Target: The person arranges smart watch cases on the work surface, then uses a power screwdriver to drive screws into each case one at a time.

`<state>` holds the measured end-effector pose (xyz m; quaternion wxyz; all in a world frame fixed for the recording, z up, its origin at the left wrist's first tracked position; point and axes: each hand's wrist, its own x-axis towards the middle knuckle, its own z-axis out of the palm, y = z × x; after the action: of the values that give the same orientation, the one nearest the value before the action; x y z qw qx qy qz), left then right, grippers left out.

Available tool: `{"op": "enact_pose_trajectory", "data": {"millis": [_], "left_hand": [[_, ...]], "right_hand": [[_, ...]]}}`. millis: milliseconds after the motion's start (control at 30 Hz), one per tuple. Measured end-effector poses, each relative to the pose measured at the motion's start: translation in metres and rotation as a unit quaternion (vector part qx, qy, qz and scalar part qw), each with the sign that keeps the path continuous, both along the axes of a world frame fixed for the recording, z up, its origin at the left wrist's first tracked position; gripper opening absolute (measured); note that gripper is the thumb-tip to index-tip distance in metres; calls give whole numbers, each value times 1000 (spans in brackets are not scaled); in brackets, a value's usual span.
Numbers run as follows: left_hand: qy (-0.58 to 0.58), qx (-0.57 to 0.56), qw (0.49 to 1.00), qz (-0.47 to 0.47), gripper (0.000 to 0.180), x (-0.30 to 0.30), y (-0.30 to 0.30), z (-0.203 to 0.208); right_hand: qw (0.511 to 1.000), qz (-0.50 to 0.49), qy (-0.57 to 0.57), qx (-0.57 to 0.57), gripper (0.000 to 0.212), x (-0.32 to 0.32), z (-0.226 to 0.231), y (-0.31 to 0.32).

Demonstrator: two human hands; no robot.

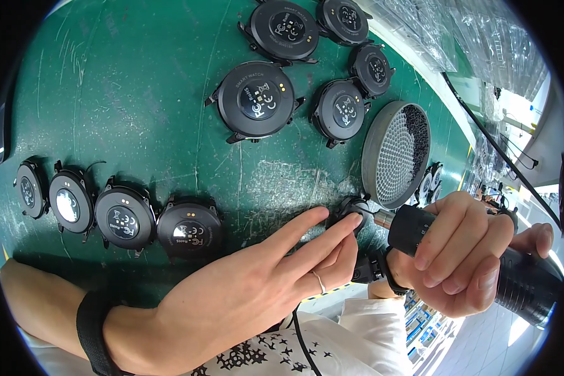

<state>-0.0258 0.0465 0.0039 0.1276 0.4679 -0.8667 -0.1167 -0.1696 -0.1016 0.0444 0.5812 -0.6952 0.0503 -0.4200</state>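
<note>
My left hand (257, 282) reaches in from the lower left with a black band on its wrist and a ring on one finger. Its fingertips press on a small dark watch body (356, 205) at the bench's near right, partly hidden by the fingers. My right hand (460, 250) is wrapped round a black electric screwdriver (410, 230), held nearly level. The screwdriver's metal nose points left and meets the watch body's edge; the bit's tip is too small to make out. Just beyond stands a round grey dish (368, 160) with a dimpled floor and many tiny dark screws heaped along one side.
Several black watch cases (257, 100) lie back up at the far middle of the green bench (138, 113). Another row of watch cases (125, 218) runs along the left. Clear plastic packs (482, 44) and a black cable (495, 147) are at the far right.
</note>
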Motion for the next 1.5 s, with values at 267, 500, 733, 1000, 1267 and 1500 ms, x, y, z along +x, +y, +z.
{"op": "enact_pose_trajectory", "data": {"millis": [267, 500, 733, 1000, 1267, 1500], "left_hand": [[-17, -2, 1000, 9, 45, 1, 3, -1], [11, 0, 1000, 25, 45, -12, 3, -5], [-27, -10, 999, 26, 46, -7, 0, -2], [-90, -20, 995, -26, 53, 2, -7, 12], [-114, -4, 991, -65, 65, -1, 1, 25], [-146, 26, 983, 107, 77, -4, 12, 43]], "right_hand": [[999, 27, 17, -11, 41, 3, -1, 0], [994, 20, 100, 32, 43, -10, 4, -3], [985, 33, 158, 66, 47, -14, -3, -4], [988, 45, 146, 38, 53, -7, 7, -3], [989, -73, -53, 117, 54, -12, -8, -1], [958, -167, -72, 220, 48, -32, 9, -34]]}}
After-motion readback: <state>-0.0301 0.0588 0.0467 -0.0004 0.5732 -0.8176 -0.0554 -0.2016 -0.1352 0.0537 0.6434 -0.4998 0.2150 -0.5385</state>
